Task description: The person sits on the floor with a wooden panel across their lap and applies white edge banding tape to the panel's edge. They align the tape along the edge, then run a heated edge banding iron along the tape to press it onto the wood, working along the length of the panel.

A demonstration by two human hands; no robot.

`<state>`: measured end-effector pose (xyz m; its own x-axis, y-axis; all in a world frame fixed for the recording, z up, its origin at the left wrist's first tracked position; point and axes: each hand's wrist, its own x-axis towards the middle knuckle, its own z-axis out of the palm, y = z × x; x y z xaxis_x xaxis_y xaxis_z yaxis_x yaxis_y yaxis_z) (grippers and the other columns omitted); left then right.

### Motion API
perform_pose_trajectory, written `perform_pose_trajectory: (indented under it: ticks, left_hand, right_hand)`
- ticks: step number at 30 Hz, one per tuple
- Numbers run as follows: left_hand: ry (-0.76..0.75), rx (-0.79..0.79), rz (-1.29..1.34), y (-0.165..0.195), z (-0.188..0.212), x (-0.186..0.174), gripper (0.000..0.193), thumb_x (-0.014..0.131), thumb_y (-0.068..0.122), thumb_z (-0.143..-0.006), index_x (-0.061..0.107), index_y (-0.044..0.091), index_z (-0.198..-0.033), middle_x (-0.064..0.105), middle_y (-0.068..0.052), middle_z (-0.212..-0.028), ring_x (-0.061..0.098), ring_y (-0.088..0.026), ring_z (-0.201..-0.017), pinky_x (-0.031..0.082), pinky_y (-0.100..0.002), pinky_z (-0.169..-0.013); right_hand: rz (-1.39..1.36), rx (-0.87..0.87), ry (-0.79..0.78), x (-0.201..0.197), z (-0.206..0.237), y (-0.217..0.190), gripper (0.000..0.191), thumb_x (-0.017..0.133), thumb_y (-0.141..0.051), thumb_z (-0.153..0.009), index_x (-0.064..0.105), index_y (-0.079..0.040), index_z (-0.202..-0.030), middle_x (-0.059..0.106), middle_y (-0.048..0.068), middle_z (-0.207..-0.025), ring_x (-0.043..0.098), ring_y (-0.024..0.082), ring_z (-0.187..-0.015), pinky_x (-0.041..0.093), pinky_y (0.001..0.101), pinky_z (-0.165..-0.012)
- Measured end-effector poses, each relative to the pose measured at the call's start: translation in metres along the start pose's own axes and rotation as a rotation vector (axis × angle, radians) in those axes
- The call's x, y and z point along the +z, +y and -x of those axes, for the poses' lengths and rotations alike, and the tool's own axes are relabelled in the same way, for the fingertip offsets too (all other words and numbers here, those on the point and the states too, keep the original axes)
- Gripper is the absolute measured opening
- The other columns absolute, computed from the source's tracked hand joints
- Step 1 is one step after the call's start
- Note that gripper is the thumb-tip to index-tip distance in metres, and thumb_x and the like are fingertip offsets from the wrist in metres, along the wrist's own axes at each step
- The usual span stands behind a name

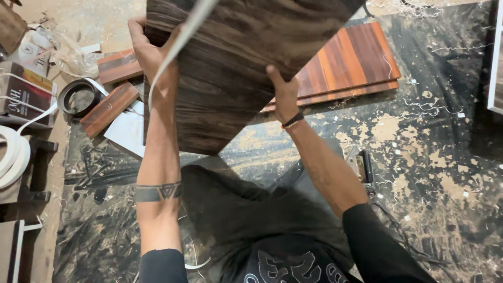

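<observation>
Left hand [149, 50] clamps the upper-left edge of the dark wood-grain panel [236, 68], beside a pale edge-band strip [178, 44] peeling loose. Panel's tilted up off the stained floor [419, 157], looks stiff, broad, fairly hefty, probably slick-faced. Right hand [285, 94] grips the lower-right edge — opposite edges seems the sensible hold.

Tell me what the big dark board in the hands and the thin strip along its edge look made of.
Board: dark wood-grain face, matte, probably laminate or veneer, core hidden. Strip: thin, pale, bending freely, likely plastic edge banding.
</observation>
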<state>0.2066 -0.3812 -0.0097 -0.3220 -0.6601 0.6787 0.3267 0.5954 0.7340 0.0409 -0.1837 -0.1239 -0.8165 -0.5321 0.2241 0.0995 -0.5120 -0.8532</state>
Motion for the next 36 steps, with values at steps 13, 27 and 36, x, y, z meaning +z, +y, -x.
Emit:
perform_pose_trajectory:
  ticks: [13,27,36]
  left_hand:
    - [-0.111,0.021,-0.671,0.033,0.077,0.006,0.066,0.103,0.043,-0.067,0.062,0.007,-0.104,0.061,-0.007,-0.096,0.048,-0.032,-0.099,0.037,-0.042,-0.09]
    - [-0.306,0.058,-0.722,0.034,0.188,-0.025,0.048,0.097,0.037,-0.067,0.065,0.012,-0.092,0.059,-0.001,-0.087,0.056,-0.024,-0.09,0.033,-0.04,-0.095]
    - [-0.448,0.121,-0.675,0.029,0.211,-0.054,0.047,0.096,0.036,-0.072,0.066,0.011,-0.096,0.062,-0.002,-0.09,0.056,-0.025,-0.092,0.033,-0.042,-0.098]
  right_hand:
    - [-0.366,0.333,0.079,-0.059,0.071,0.071,0.04,0.077,-0.025,-0.103,0.054,-0.009,-0.132,0.056,0.005,-0.124,0.053,0.021,-0.104,0.046,0.0441,-0.087]
    - [-0.614,0.156,0.116,-0.214,0.163,0.054,0.057,0.068,-0.046,-0.103,0.057,-0.01,-0.146,0.062,0.009,-0.147,0.054,0.03,-0.14,0.036,0.0492,-0.126]
    - [-0.494,-0.014,0.327,-0.35,0.22,-0.026,0.058,0.056,-0.056,-0.108,0.06,-0.008,-0.14,0.063,0.008,-0.142,0.058,0.024,-0.135,0.045,0.0429,-0.123]
